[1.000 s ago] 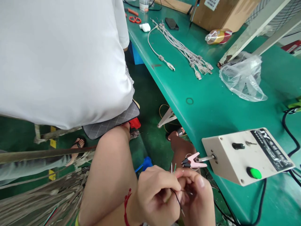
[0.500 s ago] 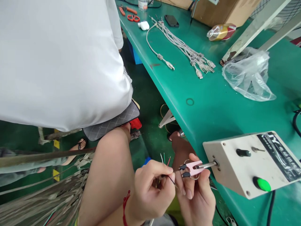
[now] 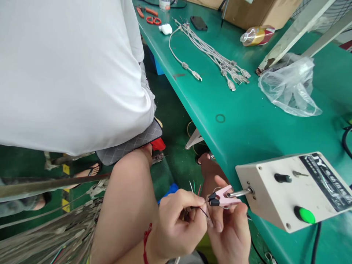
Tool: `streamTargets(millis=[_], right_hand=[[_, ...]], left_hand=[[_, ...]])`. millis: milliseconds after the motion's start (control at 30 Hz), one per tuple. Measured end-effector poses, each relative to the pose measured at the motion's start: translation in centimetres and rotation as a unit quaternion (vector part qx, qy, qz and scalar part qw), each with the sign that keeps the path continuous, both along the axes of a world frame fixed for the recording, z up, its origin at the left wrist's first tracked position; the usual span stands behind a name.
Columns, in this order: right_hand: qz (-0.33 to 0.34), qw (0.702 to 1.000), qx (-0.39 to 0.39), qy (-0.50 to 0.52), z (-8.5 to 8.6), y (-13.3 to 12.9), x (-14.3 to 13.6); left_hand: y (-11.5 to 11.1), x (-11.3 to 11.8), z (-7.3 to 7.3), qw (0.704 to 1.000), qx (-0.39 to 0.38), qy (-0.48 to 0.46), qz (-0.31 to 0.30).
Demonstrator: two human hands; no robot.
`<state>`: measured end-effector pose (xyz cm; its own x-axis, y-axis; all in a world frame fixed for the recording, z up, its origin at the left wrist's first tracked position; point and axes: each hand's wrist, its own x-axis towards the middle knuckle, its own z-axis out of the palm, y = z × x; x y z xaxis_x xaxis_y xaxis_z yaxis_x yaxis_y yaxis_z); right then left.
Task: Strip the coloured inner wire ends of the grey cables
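My left hand [image 3: 183, 222], with a red cord bracelet [image 3: 147, 242] at its wrist, is closed in a pinch on a cable with thin loose wires. A black wire [image 3: 202, 211] hangs from its fingertips, while white, green and red wire ends [image 3: 194, 186] stick up behind the knuckles. A pink spring clip [image 3: 224, 198] with black tips sits on the metal shaft of a beige box [image 3: 277, 205]. The tips are together at a thin bare wire end by my left fingertips. Around the clip is my right hand [image 3: 232, 231], its thumb and forefinger apart beside the handles.
On the green table [image 3: 247, 135] lie grey USB cables [image 3: 209, 51], a plastic bag [image 3: 293, 84], a bottle [image 3: 258, 36], a phone [image 3: 198, 23] and red-handled scissors [image 3: 153, 20]. A person in a white shirt [image 3: 74, 73] sits at left. Bundled cables [image 3: 60, 227] hang lower left.
The clip's black tips have come together on the wire end, and its pink handles have spread. My right thumb and forefinger have moved apart, off the squeezed handles. My left hand shifted slightly right.
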<state>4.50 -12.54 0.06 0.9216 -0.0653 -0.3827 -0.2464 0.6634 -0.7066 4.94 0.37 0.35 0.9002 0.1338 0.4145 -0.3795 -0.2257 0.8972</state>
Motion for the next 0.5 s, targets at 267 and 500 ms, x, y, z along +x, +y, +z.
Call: streamTargets(millis=[267,500], right_hand=[[0.004,0.998,-0.017,0.054,-2.1,-0.7,-0.5],[0.031,0.997,-0.068,0.012,-2.0,0.0,-0.4]], left_hand=[[0.0,-0.4,-0.2,0.998,-0.055,0.021,-0.032],[0.2,-0.6,0.1,0.995,-0.090,0.026,-0.023]])
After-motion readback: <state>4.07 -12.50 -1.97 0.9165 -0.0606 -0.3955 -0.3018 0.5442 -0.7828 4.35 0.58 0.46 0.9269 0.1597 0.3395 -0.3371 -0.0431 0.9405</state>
